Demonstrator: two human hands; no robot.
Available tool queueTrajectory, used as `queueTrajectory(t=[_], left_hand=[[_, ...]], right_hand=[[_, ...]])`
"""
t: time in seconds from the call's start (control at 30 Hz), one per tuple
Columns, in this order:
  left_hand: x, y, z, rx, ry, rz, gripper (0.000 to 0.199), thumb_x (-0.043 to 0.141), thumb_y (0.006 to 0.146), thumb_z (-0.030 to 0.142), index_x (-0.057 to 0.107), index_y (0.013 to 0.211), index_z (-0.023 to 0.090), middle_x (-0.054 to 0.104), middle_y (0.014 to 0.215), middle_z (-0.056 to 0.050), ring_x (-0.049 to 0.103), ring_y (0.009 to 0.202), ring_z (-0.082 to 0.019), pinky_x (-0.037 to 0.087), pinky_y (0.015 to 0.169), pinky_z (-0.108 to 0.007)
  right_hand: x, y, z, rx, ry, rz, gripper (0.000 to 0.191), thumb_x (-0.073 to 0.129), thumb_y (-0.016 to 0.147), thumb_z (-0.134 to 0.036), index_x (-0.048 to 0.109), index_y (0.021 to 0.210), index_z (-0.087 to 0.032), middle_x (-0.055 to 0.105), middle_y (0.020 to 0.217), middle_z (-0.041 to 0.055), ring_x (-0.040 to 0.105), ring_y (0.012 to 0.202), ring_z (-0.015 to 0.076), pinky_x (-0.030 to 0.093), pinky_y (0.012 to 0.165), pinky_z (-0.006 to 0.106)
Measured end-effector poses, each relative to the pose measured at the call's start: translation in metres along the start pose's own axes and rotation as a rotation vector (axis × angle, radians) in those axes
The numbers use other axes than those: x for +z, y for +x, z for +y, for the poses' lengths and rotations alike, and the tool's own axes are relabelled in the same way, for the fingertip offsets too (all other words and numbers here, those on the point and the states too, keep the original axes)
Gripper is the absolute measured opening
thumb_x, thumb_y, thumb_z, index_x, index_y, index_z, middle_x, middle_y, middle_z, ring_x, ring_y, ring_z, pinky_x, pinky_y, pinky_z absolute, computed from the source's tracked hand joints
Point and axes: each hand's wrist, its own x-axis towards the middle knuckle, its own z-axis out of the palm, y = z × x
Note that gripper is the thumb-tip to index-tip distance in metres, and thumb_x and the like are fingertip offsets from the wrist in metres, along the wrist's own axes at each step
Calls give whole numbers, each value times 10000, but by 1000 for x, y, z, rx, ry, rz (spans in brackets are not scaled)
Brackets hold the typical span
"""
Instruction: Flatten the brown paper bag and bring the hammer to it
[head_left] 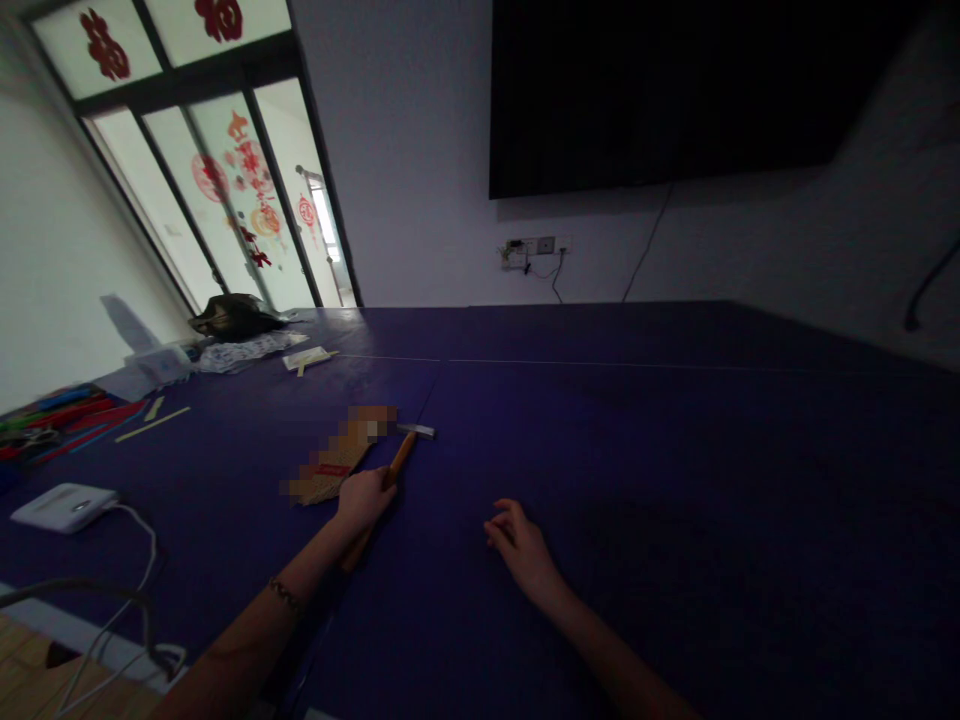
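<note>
While the left hand (366, 497) gripped the hammer (396, 463) low on its handle, head resting on the desk (675, 450) beside a blurred card (337, 462), the right hand (517, 545) lay loose, empty; a firm, steady grip seemed advisable.

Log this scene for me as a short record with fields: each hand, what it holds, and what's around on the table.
left hand: left hand closed on the hammer handle
hammer: wooden handle, metal head resting on the table
right hand: right hand empty, fingers curled, resting on the table
beside left hand: flat cardboard piece, partly blurred
far left: white box with cable, colored sticks
wall: dark screen
</note>
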Motion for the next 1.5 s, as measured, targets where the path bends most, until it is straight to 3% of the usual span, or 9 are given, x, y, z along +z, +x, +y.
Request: queueTrajectory(t=[0.5, 0.87, 1.23, 1.4, 1.5], left_hand=[[-1, 16, -23, 15, -35, -15, 286, 437, 802, 269, 557, 1027, 138, 651, 962, -121, 611, 894, -214, 436, 760, -268], [0, 8, -18, 71, 25, -17, 227, 399, 819, 245, 565, 905, 116, 583, 992, -128, 611, 835, -209, 441, 758, -293], [2, 3, -16, 105, 111, 14, 324, 348, 866, 284, 530, 1026, 69, 551, 982, -155, 570, 901, -242, 434, 771, -331], [-6, -8, 0, 150, 164, 166, 401, 437, 831, 309, 506, 1105, 25, 554, 990, -204, 493, 987, -317, 404, 824, -428], [-3, -33, 28, 387, -121, 216, 442, 426, 839, 333, 426, 1219, 107, 504, 1130, -174, 440, 1087, -282, 345, 930, -439]], right_hand=[[1, -2, 5, -19, -37, -11, 139, 430, 800, -251, 410, 925, -195, 580, 655, 3, 590, 612, 156, 460, 597, 282], [2, -2, 8, -22, -71, -4, 148, 429, 797, -253, 409, 930, -189, 584, 699, 22, 590, 623, 161, 463, 621, 297], [1, -3, 3, -17, -97, -9, 151, 440, 795, -238, 422, 935, -186, 588, 703, 25, 600, 645, 167, 470, 631, 301], [-7, -4, -4, -27, -89, -90, 166, 454, 784, -181, 447, 950, -188, 590, 741, 22, 600, 661, 144, 478, 641, 282], [-23, -17, -17, -57, -72, -195, 145, 502, 754, -162, 517, 897, -187, 615, 767, 23, 610, 720, 140, 483, 691, 272]])
